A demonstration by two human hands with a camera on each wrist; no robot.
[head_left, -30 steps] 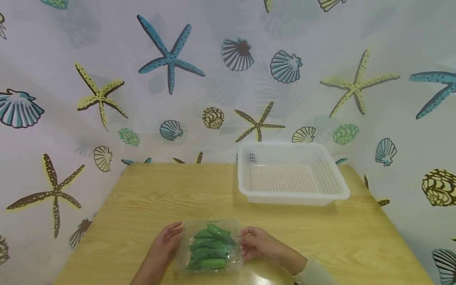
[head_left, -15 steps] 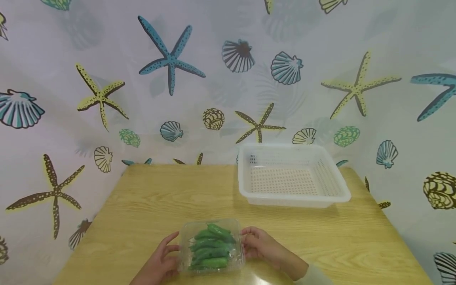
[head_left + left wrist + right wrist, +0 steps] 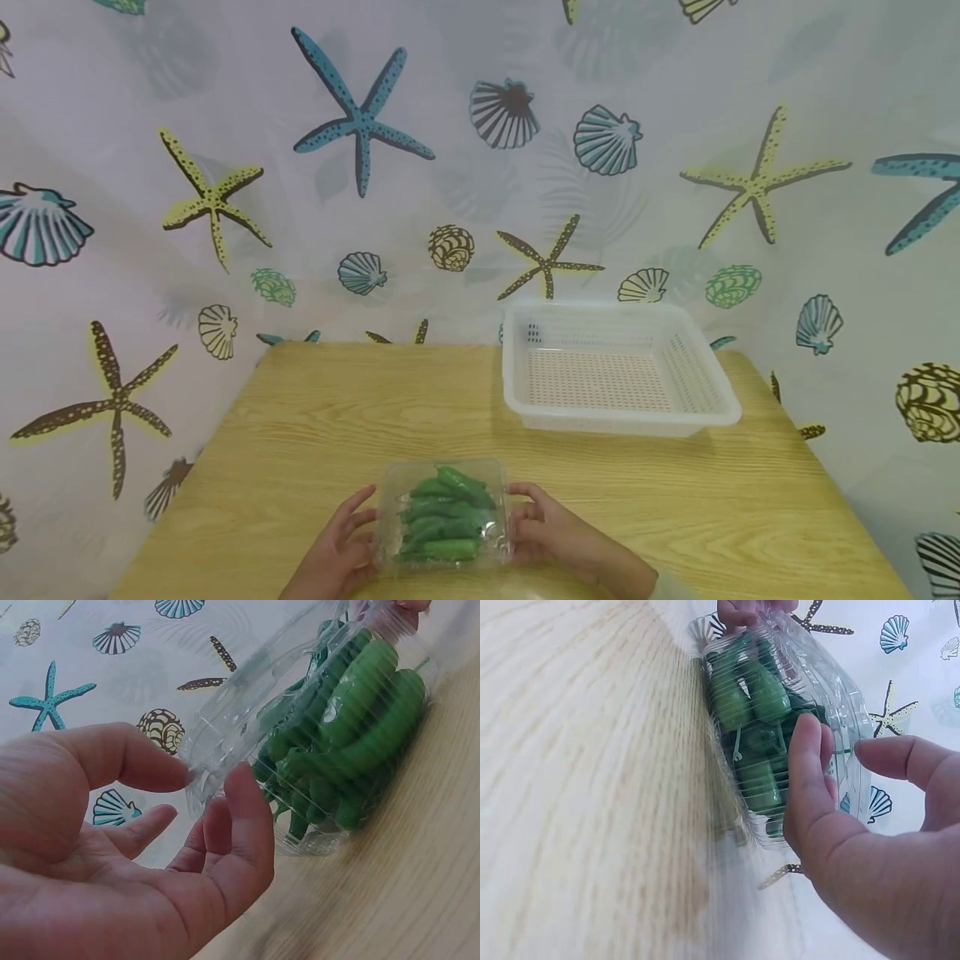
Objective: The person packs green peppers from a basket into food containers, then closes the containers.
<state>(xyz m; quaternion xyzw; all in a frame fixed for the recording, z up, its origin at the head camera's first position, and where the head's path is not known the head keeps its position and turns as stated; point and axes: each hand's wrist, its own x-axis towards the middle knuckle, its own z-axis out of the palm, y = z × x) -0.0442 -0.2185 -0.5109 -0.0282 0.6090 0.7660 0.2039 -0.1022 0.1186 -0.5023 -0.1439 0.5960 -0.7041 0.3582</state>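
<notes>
A clear plastic box (image 3: 393, 492) with several green peppers (image 3: 448, 510) in it is at the front of the table in the head view. My left hand (image 3: 339, 546) pinches the box's left rim between thumb and fingers, as the left wrist view shows close up. At the opposite side, my right hand (image 3: 553, 533) grips the right rim, with the thumb (image 3: 889, 756) on one side of it and the fingers on the other. Ribbed walls of the box partly blur the peppers (image 3: 360, 727) in both wrist views.
A white perforated plastic basket (image 3: 622, 417) stands at the back right of the wooden table (image 3: 360, 400), beyond the box. Behind and beside the table hangs a pale curtain (image 3: 450, 192) printed with starfish and shells.
My left hand has moved down along the box's left side, from near the far corner to the middle of the rim. The right hand keeps its hold on the right side.
</notes>
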